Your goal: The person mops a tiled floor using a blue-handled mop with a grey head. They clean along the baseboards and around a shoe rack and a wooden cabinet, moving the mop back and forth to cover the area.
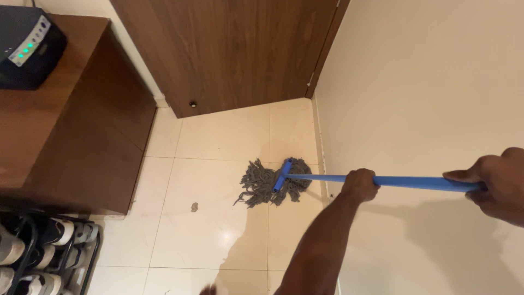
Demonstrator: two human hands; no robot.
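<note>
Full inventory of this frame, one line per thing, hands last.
mop: 1, grey strings, blue head bar and handle, on floor by wall
floor: cream tiles, wet patch by mop
small dark spot: 1, on tile left of mop
door: 1, dark wood, top centre
cabinet: 1, brown wood, left
black device: 1, green lights, on cabinet
shoe rack: 1, black, pale shoes, bottom left
wall: cream, right
left hand: gripping handle mid-length
right hand: gripping handle end

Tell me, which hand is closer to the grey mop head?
Left. The left hand grips the blue handle nearer the mop head; the right hand holds its far end.
</note>
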